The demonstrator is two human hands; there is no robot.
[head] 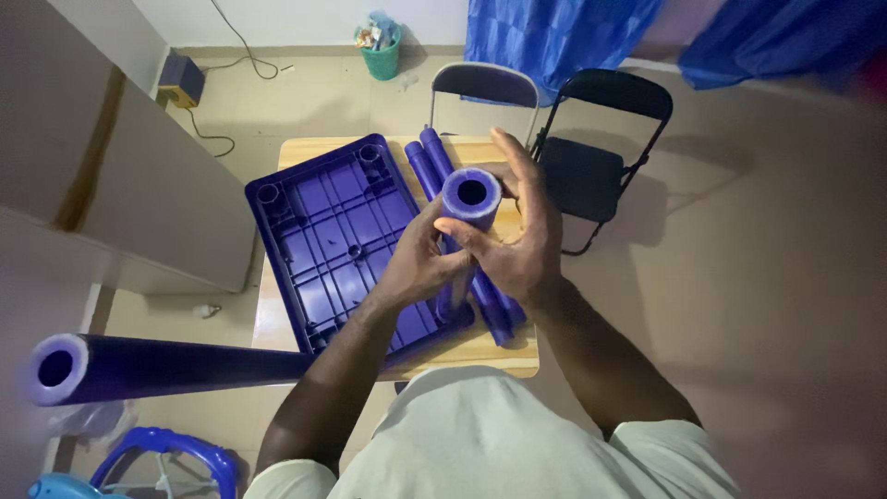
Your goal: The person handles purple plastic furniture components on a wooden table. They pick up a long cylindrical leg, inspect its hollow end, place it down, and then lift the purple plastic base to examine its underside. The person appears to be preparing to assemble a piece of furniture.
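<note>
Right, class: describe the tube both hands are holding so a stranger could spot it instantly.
Start at the wooden table with the upturned purple tray. Above it, the left hand and right hand grip a purple tube. Unlike the tubes lying flat, its open end faces the camera.

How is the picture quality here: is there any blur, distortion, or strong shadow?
Head view: the tube held in both hands is sharp; the second tube at lower left looks soft and enlarged, being near the lens. The wide lens bends the wall and floor at the edges. Light is dim and even; the black chair casts only a faint shadow.
</note>
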